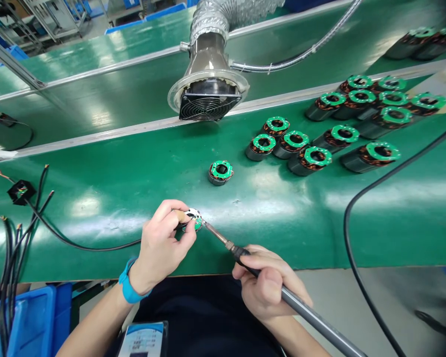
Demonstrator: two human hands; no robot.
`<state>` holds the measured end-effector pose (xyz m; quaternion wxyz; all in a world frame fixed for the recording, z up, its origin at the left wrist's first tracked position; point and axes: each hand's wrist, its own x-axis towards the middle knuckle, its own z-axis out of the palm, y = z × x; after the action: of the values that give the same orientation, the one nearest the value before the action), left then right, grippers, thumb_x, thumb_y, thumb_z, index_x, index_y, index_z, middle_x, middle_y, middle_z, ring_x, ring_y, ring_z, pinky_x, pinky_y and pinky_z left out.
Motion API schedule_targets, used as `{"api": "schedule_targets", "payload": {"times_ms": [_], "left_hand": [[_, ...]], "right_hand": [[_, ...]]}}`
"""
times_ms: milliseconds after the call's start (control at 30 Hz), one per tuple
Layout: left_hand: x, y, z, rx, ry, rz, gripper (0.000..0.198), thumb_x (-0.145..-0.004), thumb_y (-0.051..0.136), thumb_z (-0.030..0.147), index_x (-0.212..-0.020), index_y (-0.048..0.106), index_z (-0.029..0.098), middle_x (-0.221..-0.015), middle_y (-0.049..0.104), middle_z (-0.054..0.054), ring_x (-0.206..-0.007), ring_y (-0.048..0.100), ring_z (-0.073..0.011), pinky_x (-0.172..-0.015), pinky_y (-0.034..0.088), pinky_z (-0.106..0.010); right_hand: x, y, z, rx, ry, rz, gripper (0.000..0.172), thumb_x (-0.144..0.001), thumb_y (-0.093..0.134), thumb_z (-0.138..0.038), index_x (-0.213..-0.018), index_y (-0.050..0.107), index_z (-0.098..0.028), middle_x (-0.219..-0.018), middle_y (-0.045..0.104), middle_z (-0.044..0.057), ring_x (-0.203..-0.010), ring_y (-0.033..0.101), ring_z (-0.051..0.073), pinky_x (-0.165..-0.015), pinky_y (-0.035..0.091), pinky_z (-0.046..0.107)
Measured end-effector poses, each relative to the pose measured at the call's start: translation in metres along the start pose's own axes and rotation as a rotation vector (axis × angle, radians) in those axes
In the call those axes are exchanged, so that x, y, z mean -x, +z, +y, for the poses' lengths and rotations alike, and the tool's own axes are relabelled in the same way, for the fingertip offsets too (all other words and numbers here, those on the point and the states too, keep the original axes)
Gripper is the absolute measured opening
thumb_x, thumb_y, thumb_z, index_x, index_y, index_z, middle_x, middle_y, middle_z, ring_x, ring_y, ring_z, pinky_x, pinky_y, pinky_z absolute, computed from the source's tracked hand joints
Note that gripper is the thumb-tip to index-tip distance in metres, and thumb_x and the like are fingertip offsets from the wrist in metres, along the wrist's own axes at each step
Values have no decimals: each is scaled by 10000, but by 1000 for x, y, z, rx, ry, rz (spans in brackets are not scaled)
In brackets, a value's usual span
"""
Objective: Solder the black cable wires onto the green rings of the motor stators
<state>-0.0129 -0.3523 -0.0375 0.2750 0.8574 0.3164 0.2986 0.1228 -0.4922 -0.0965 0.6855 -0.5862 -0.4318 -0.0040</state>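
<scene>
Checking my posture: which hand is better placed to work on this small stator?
Probably your right hand: it holds the soldering iron, tip at the stator, while your left hand is busy pinching that stator.

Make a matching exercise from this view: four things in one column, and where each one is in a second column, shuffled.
Things:
1. soldering iron
2. small stator with green circuit board
3. blue wristband
4. fume extractor with fan grille

Places:
A. hanging above the green belt
B. around the left wrist
C. gripped in the right hand
D. pinched in the left hand

Pairs: 1-C, 2-D, 3-B, 4-A.
</scene>
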Motion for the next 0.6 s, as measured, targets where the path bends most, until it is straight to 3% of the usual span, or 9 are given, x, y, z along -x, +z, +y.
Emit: {"api": "schedule_targets", "payload": {"times_ms": [300, 600], "left_hand": [[-7, -7, -4, 74, -16, -92, 120, -916, 667, 82, -828, 637, 156, -1036, 655, -49, -516, 320, -13, -463, 305, -205], [-29, -24, -8, 161, -49, -317, 151, -928, 671, 79, -804, 678, 165, -992, 626, -37, -672, 501, -67, -535, 377, -195]], "right_hand": [[-2, 2, -3, -18, 89, -4, 263, -1031, 478, -178, -950, 727, -202, -576, 618, -52, -449, 616, 146, -579, 614, 354], [-6, 0, -4, -41, 219, -79, 283, -1051, 471, -221, -938, 727, -178, -578, 625, -41, -465, 632, 137, -585, 592, 322]]}}
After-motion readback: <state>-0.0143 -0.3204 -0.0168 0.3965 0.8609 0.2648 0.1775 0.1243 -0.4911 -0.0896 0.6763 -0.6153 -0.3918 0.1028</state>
